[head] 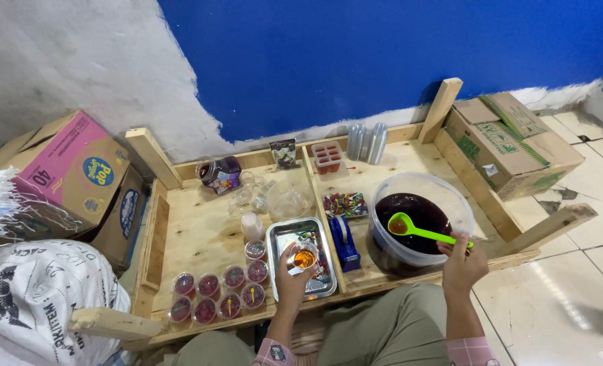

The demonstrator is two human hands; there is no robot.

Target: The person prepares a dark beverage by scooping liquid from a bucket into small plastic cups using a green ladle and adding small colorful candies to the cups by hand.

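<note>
My left hand [292,276] holds a small clear cup [305,257] with a little orange liquid in it, above a metal tray [283,234]. My right hand [461,263] grips the handle of a green ladle [416,230]. The ladle's bowl sits over dark red jelly inside a large clear tub [455,203] on the right half of a low wooden table [199,237]. Several filled small cups [210,286] with dark red jelly stand in rows at the table's front left.
A blue tape dispenser [345,242] lies between tray and tub. Behind are a pack of coloured spoons [345,204], a clear bowl [288,198], a dark jar [220,174], stacked cups [367,142] and a red mould [328,156]. Cardboard boxes [511,142] and a white sack [40,298] flank the table.
</note>
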